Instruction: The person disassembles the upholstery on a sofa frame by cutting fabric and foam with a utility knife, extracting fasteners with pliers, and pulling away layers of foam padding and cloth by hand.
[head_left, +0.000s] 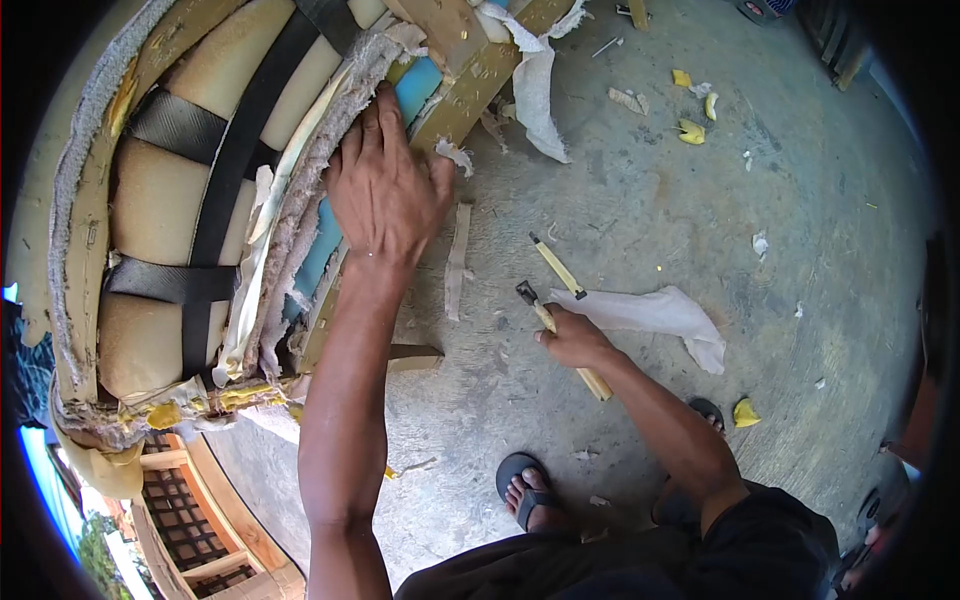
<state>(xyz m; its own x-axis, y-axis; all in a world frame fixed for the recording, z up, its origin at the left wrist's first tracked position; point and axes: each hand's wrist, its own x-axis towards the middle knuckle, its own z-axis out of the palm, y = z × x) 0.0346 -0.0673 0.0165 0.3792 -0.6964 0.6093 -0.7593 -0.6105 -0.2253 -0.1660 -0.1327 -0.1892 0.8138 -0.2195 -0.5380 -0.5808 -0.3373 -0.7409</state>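
Observation:
My left hand (390, 195) lies with its fingers stretched out on the torn grey padding edge (300, 205) of an upholstered furniture frame, beside a blue strip (418, 85). Its fingertips press at the fabric; whether they pinch any is hidden. Black webbing straps (232, 165) cross over tan foam (155, 215) to its left. My right hand (575, 338) is closed around the wooden handle of a hammer (596, 384), whose small dark head points up and left. Just above that hand, a thin yellowish tool with dark ends (557, 266) lies on the floor.
A strip of white cloth (665, 318) lies on the concrete floor (800, 200), with yellow foam scraps (691, 131) farther off. Torn white fabric (537, 100) hangs off the frame. Another wooden frame with woven webbing (205, 510) stands at lower left. My sandaled foot (530, 490) is below.

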